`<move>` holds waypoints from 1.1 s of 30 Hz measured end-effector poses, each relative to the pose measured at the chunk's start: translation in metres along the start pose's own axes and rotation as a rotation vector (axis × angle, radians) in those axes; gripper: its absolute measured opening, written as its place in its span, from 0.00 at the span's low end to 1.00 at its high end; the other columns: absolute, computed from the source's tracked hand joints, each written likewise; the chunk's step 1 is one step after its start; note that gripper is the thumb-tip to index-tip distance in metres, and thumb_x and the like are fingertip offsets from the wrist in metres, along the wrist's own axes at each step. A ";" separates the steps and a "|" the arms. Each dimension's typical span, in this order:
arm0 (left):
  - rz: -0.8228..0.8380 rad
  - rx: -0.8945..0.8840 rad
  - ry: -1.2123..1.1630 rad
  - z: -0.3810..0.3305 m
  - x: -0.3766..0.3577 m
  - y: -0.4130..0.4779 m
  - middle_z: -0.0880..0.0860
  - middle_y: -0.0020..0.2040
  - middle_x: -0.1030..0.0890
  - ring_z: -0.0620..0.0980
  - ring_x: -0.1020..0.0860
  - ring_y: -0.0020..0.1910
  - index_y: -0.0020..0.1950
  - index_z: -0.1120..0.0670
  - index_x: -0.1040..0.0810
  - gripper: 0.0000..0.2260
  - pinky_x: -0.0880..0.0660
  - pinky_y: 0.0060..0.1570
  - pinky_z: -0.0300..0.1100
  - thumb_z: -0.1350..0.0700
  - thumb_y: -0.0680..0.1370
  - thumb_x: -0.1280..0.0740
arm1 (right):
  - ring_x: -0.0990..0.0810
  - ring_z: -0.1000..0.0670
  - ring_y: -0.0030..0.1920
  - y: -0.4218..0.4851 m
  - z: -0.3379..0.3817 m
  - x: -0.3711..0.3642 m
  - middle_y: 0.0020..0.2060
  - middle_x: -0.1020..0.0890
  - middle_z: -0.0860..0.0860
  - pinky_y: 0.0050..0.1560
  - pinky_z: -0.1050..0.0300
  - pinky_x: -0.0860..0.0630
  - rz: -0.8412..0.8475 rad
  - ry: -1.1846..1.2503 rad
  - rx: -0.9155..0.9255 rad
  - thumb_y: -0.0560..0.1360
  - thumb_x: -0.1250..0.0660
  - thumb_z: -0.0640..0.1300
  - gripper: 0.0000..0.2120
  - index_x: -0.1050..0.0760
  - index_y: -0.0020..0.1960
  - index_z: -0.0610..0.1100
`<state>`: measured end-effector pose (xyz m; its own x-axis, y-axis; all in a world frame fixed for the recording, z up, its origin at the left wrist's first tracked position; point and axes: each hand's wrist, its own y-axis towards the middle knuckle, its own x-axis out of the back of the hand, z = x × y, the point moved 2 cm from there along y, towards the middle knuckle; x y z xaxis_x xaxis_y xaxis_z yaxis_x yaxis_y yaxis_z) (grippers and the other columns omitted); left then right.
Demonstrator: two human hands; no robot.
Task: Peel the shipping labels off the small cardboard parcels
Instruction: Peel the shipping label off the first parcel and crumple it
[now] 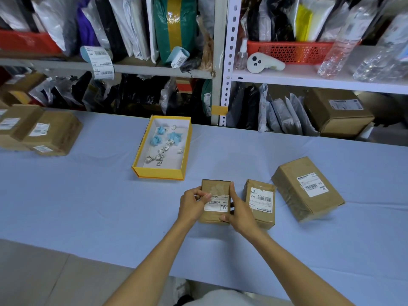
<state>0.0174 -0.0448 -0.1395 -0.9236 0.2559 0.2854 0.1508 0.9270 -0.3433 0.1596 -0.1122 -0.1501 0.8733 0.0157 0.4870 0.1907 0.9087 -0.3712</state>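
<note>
A small brown cardboard parcel (213,188) lies on the blue table (88,206) in front of me. Its white shipping label (217,204) has the upper left corner lifted. My left hand (192,205) pinches that lifted corner. My right hand (239,212) grips the parcel's right edge, thumb up along the side. To the right lies a second small parcel (261,203) with its label attached. A larger labelled parcel (306,188) sits further right.
A yellow-rimmed open box (141,155) with several crumpled labels and blue scraps stands behind the parcels. More labelled cardboard boxes (50,133) are stacked at the far left. Shelves (309,80) packed with mailer bags run along the table's back edge.
</note>
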 end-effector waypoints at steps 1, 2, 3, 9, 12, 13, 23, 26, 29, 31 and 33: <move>0.001 0.003 -0.007 0.001 0.001 0.001 0.46 0.47 0.21 0.51 0.19 0.46 0.39 0.58 0.23 0.06 0.26 0.37 0.30 0.61 0.75 0.29 | 0.19 0.50 0.51 0.000 0.001 0.000 0.52 0.23 0.54 0.54 0.55 0.21 0.005 0.011 -0.001 0.69 0.27 0.32 0.53 0.60 0.79 0.51; 0.004 0.009 -0.017 0.002 0.002 0.001 0.47 0.48 0.21 0.51 0.19 0.46 0.39 0.58 0.23 0.06 0.25 0.39 0.33 0.61 0.75 0.29 | 0.20 0.52 0.48 0.000 0.001 0.000 0.50 0.23 0.55 0.51 0.58 0.21 0.012 0.025 -0.004 0.69 0.27 0.32 0.53 0.60 0.79 0.51; 0.011 0.018 -0.022 0.004 0.003 0.002 0.47 0.49 0.20 0.51 0.19 0.46 0.38 0.58 0.23 0.06 0.24 0.42 0.36 0.60 0.75 0.29 | 0.20 0.55 0.46 0.000 0.002 0.001 0.48 0.23 0.56 0.46 0.63 0.21 0.019 0.038 -0.008 0.69 0.28 0.31 0.53 0.59 0.79 0.51; 0.087 0.044 -0.016 0.014 0.008 0.009 0.54 0.60 0.18 0.52 0.17 0.52 0.35 0.55 0.21 0.08 0.23 0.58 0.54 0.57 0.73 0.28 | 0.22 0.59 0.41 0.000 0.002 0.005 0.49 0.22 0.52 0.34 0.70 0.24 0.041 0.068 -0.036 0.68 0.27 0.30 0.52 0.56 0.79 0.52; 0.086 0.057 0.000 0.013 0.008 0.010 0.56 0.58 0.17 0.52 0.18 0.53 0.35 0.55 0.21 0.08 0.23 0.59 0.53 0.56 0.73 0.28 | 0.21 0.58 0.41 0.001 0.001 0.005 0.50 0.21 0.51 0.36 0.69 0.23 0.039 0.065 -0.037 0.68 0.27 0.31 0.53 0.56 0.79 0.53; 0.087 0.062 -0.001 0.013 0.008 0.010 0.56 0.57 0.17 0.52 0.18 0.53 0.35 0.55 0.21 0.08 0.23 0.59 0.53 0.56 0.74 0.28 | 0.21 0.58 0.41 0.001 0.002 0.005 0.50 0.21 0.51 0.36 0.69 0.23 0.038 0.060 -0.038 0.68 0.27 0.31 0.53 0.57 0.79 0.53; 0.142 0.095 -0.007 0.008 0.012 0.013 0.55 0.58 0.19 0.49 0.20 0.58 0.41 0.61 0.19 0.05 0.25 0.63 0.50 0.59 0.74 0.28 | 0.20 0.53 0.46 0.001 0.003 0.002 0.48 0.22 0.55 0.44 0.63 0.21 0.030 0.003 -0.038 0.68 0.26 0.32 0.55 0.60 0.78 0.53; 0.168 0.102 -0.028 0.006 0.013 0.013 0.53 0.58 0.18 0.49 0.19 0.55 0.39 0.61 0.19 0.06 0.24 0.62 0.52 0.59 0.73 0.28 | 0.18 0.47 0.50 0.002 0.002 0.000 0.49 0.21 0.50 0.53 0.49 0.20 0.011 -0.008 -0.039 0.67 0.26 0.33 0.56 0.62 0.78 0.54; 0.219 0.108 -0.024 0.002 0.013 0.013 0.51 0.53 0.16 0.51 0.18 0.52 0.33 0.55 0.21 0.09 0.23 0.59 0.50 0.56 0.72 0.28 | 0.19 0.46 0.52 0.001 0.002 0.000 0.50 0.21 0.49 0.54 0.49 0.20 -0.008 -0.012 -0.045 0.67 0.26 0.32 0.56 0.62 0.78 0.53; 0.240 0.114 -0.004 -0.002 0.014 0.011 0.51 0.50 0.16 0.49 0.20 0.47 0.33 0.54 0.23 0.11 0.25 0.51 0.44 0.58 0.75 0.29 | 0.19 0.46 0.52 0.002 0.002 0.001 0.50 0.21 0.50 0.53 0.50 0.20 -0.013 -0.006 -0.047 0.66 0.27 0.32 0.56 0.61 0.79 0.52; 0.234 0.114 0.009 -0.005 0.015 0.011 0.53 0.51 0.16 0.47 0.22 0.45 0.33 0.53 0.22 0.11 0.28 0.48 0.40 0.58 0.76 0.31 | 0.19 0.47 0.49 0.004 0.000 0.002 0.49 0.21 0.50 0.49 0.53 0.19 -0.015 0.038 -0.069 0.69 0.28 0.33 0.51 0.58 0.79 0.49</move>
<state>0.0066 -0.0295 -0.1340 -0.8650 0.4625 0.1946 0.3185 0.8058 -0.4993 0.1618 -0.1087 -0.1501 0.8861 -0.0143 0.4633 0.2330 0.8778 -0.4185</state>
